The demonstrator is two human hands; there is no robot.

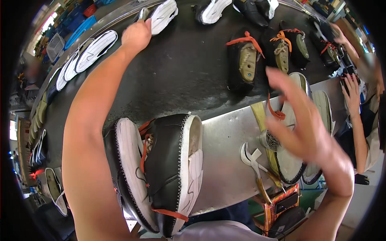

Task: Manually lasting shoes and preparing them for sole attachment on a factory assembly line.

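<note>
Pincers (253,162) lie on the near worktop (221,160) between a shoe pair (165,146) at left and other shoes (289,165) at right. Behind, a far worktop (173,76) carries a shoe group (248,64) at right and a shoe row (211,12) along the rear edge.

In the upper left of the frame, a blue basket (80,31) sits near a white crate (55,48) and a red container (89,11); lower right, a dark phone (287,203) lies above a black pouch (286,222).
</note>
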